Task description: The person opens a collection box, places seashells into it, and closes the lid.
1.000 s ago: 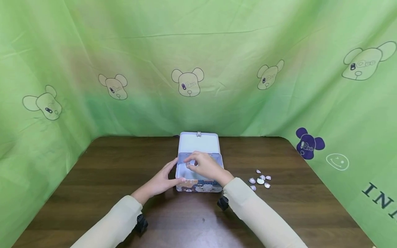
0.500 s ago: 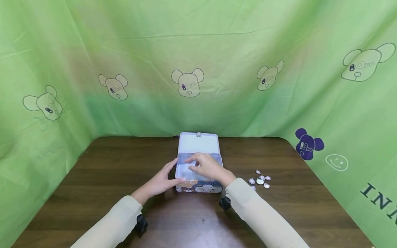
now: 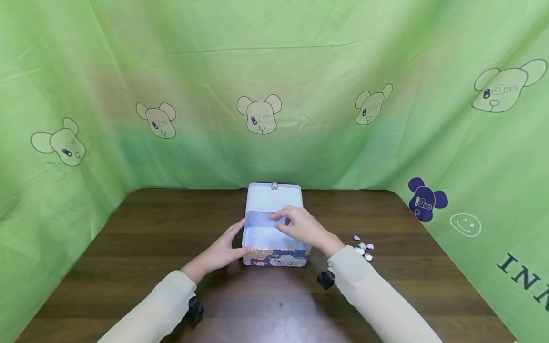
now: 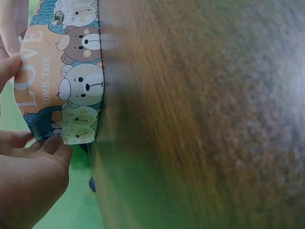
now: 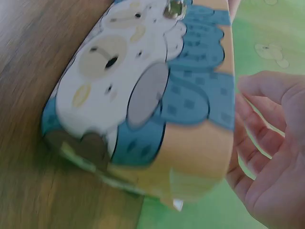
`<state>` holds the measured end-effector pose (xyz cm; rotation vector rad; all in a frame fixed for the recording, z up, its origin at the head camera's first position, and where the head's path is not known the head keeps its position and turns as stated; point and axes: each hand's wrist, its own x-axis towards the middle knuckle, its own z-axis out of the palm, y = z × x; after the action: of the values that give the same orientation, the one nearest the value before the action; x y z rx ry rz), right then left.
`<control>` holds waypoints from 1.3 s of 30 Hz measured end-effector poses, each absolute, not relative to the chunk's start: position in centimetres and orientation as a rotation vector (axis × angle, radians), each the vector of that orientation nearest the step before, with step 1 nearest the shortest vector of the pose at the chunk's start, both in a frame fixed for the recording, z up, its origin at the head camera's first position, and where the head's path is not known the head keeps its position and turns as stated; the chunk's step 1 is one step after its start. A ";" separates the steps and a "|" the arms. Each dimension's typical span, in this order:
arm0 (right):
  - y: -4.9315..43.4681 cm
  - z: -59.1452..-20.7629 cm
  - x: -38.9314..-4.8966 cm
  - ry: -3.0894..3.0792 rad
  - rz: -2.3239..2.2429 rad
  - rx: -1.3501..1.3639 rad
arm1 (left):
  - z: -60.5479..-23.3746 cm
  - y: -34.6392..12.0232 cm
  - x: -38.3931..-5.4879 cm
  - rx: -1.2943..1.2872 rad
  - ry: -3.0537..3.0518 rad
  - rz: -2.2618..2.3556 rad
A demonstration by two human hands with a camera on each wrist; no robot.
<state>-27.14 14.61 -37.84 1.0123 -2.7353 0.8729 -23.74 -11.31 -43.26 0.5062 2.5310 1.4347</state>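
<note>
A tin box point(image 3: 275, 258) printed with cartoon bears stands in the middle of the table, its white lid point(image 3: 274, 197) raised at the back. At its left side my left hand point(image 3: 220, 250) holds it, thumb on the front left corner and fingers along the side. The left wrist view shows the fingers about the box's corner. Over the right part of the box hovers my right hand point(image 3: 304, 228), fingers loosely bent and apart, with nothing seen between them. Several small pale seashells point(image 3: 362, 246) lie to the right, partly hidden by my right sleeve. The box's floor is partly hidden.
A brown wooden table point(image 3: 171, 214) carries everything. A green cloth point(image 3: 193, 152) with cartoon heads hangs behind it and along both sides. A small dark mark point(image 3: 280, 304) shows near the table's front.
My right hand has lifted and moved right from inside the box. A pale bit seen at its fingertips a second ago is no longer there. My left hand has stayed in place.
</note>
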 end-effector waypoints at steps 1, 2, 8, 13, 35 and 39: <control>15.0 -37.9 -27.2 -2.726 0.876 1.008 | -43.2 -11.3 -23.7 0.508 2.531 1.438; 15.3 -37.9 -27.2 -2.717 0.882 1.007 | -43.2 -11.3 -23.7 0.508 2.532 1.440; 17.7 -37.8 -27.1 -2.663 0.909 0.986 | -43.1 -11.3 -23.6 0.500 2.538 1.434; 20.0 -38.0 -27.0 -2.669 0.913 0.910 | -43.0 -11.3 -23.5 0.489 2.543 1.430; 28.2 -40.1 -25.1 -2.848 0.787 0.700 | -43.3 -11.3 -23.8 0.506 2.538 1.438; 29.1 -41.0 -24.9 -2.896 0.785 0.658 | -43.3 -11.3 -23.8 0.514 2.545 1.430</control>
<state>-24.92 29.10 -40.97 0.6578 -2.8963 0.7855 -23.80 -11.32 -43.27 0.5138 2.5450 1.4296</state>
